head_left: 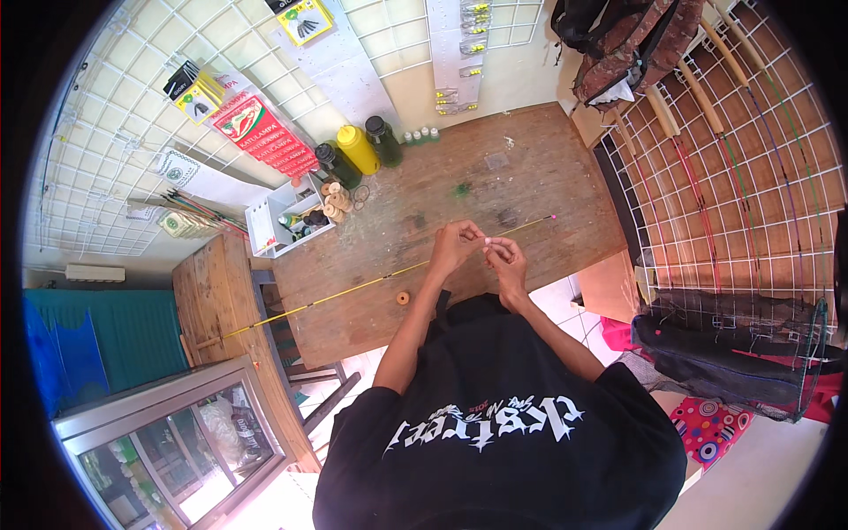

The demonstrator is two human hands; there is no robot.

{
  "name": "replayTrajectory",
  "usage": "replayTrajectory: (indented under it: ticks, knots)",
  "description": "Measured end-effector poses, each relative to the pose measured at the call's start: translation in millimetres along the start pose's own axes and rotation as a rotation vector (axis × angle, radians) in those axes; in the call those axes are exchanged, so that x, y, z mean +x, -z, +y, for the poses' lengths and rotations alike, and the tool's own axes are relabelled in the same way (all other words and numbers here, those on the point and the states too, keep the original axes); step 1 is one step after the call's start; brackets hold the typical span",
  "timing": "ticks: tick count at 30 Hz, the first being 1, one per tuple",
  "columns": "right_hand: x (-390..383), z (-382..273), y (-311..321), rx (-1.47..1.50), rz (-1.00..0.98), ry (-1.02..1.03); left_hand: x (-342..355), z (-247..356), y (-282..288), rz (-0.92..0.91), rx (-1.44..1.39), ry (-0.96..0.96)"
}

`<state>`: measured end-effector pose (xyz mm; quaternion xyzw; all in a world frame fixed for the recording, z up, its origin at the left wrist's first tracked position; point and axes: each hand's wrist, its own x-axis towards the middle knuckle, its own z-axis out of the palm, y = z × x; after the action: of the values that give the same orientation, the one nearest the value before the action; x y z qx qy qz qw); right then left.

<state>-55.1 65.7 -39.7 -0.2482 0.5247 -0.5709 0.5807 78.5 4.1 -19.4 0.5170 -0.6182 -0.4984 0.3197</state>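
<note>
Tabletop (424, 194) under diagonal yellow rod (353, 289), pink tip (553, 216) rightward; left hand (456, 247), right hand (508, 268) pinched narrow, contents unclear

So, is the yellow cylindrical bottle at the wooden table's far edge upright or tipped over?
Upright: the yellow cylindrical bottle stands between two dark green bottles, its rounded top uppermost.
</note>
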Motion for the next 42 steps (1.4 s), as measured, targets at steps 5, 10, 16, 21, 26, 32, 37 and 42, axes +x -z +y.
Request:
replayTrajectory:
  ticks: [5,10,16,21,26,32,37,42]
  knots:
    - [1.9,5.9,-1.0,0.051,-0.012,-0.001,-1.4,2.7,0.4,0.017,0.004,0.019]
    - [2.3,8.1,-0.6,0.027,-0.041,-0.016,-3.5,7.8,3.2,0.029,0.011,0.007]
    - [2.6,9.9,-0.9,-0.065,-0.004,-0.011,-7.6,15.5,1.7,0.065,0.078,-0.015]
    - [1.4,6.8,-3.1,-0.079,-0.011,-0.022,-10.5,10.7,-1.5,0.128,0.115,-0.125]
    - [3.7,8.2,-2.4,-0.131,-0.013,0.013,-12.3,20.7,1.0,0.103,0.143,-0.087]
    - [8.3,14.4,0.1,-0.285,-0.024,0.127,-13.8,21.6,4.0,0.091,0.181,-0.129]
    - [8.4,14.1,2.5,-0.400,-0.016,0.186,-14.1,24.9,8.5,0.061,0.192,-0.134]
    - [6.6,7.7,2.5,-0.369,-0.093,0.121,-11.4,21.7,12.0,0.019,0.163,-0.129]
